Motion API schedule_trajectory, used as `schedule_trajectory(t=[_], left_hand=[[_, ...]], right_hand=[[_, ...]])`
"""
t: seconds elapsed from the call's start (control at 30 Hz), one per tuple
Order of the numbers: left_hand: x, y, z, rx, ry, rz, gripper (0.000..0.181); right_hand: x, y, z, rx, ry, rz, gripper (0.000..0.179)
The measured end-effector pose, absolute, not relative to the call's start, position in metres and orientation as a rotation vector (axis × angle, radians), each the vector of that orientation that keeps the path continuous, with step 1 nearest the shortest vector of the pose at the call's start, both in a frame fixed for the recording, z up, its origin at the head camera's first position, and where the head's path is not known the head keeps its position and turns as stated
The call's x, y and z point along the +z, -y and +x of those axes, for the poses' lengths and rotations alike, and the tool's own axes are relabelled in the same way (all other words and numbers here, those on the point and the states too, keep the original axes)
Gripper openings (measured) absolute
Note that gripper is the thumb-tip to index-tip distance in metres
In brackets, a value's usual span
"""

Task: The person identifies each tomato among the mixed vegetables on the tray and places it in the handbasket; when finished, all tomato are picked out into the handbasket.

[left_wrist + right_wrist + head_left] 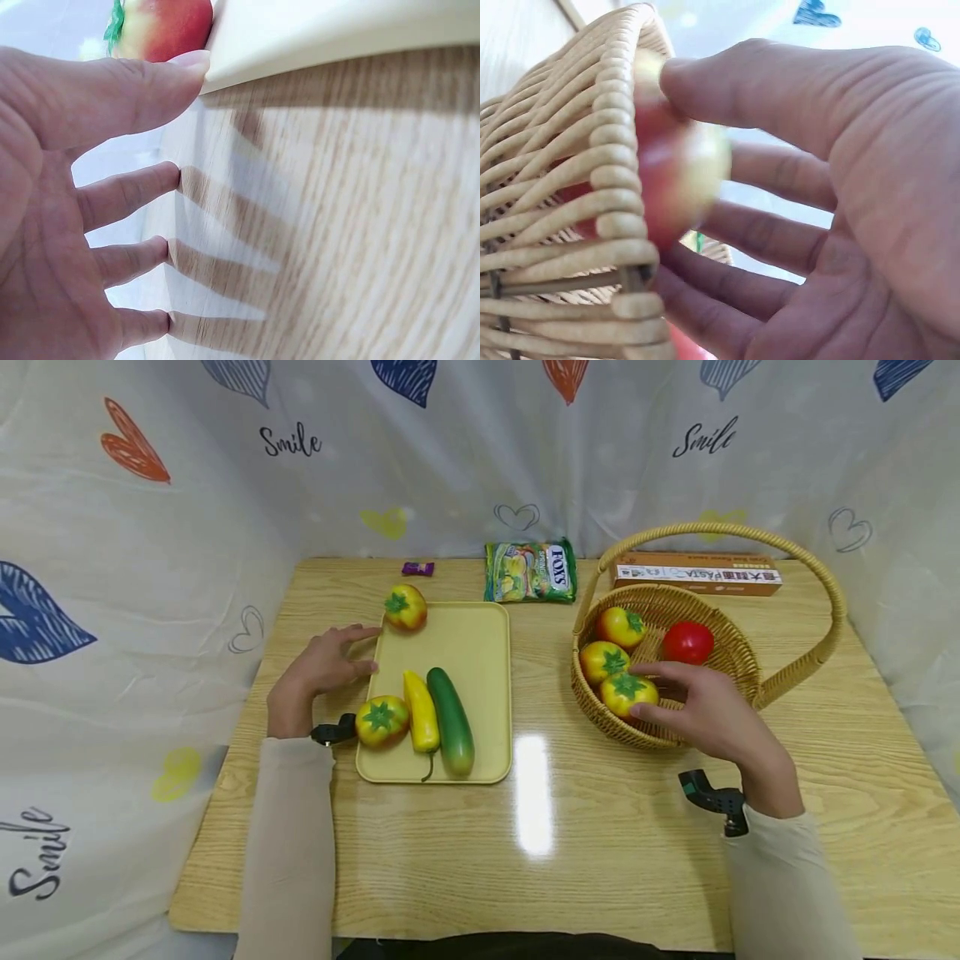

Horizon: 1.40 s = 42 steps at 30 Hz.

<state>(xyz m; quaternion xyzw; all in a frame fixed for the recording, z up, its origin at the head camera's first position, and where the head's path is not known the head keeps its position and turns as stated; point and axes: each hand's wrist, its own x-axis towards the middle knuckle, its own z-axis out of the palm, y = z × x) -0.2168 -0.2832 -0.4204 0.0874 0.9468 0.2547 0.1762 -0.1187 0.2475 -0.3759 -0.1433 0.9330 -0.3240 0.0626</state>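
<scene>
My right hand (708, 706) is over the near side of the wicker basket (750, 652). Its thumb and fingers hold a yellow-red tomato (628, 693) with a green star-shaped top, just inside the rim. In the right wrist view the thumb presses this tomato (682, 172) from one side and the fingers curl behind it. My left hand (322, 667) is beside the left edge of the yellow tray (480, 647), fingers spread and holding nothing. On the tray lie a yellow-red tomato (382, 721), a yellow pepper (422, 714) and a green cucumber (452, 722); another tomato (406, 607) sits at its far left corner.
Inside the basket are two more yellow-red tomatoes (621, 627) and a red tomato (687, 643). Its tall handle (821, 577) arches over the right side. Behind stand a pasta box (697, 574), a green FOX'S candy bag (530, 572) and a small purple packet (417, 568).
</scene>
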Motion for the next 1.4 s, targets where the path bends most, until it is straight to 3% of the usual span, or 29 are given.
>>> schedule_trajectory(t=[0.13,0.57,1.2,1.4], left_hand=[[-0.422,0.283,-0.218,0.711,-2.679,0.245,0.065],[-0.419,0.282,-0.216,0.715,-2.667,0.215,0.065],[-0.422,0.285,-0.218,0.738,-2.675,0.231,0.064],[-0.423,0.286,-0.218,0.744,-2.670,0.229,0.064]], right_hand=[[-0.375,-0.248,-0.120,-0.978,-2.805,-0.422,0.052],[-0.370,-0.232,-0.129,-1.166,-2.873,-0.605,0.046],[-0.329,-0.084,-0.167,-1.690,-2.558,-0.884,0.051],[-0.336,-0.048,-0.194,-1.673,-2.525,-0.949,0.054]])
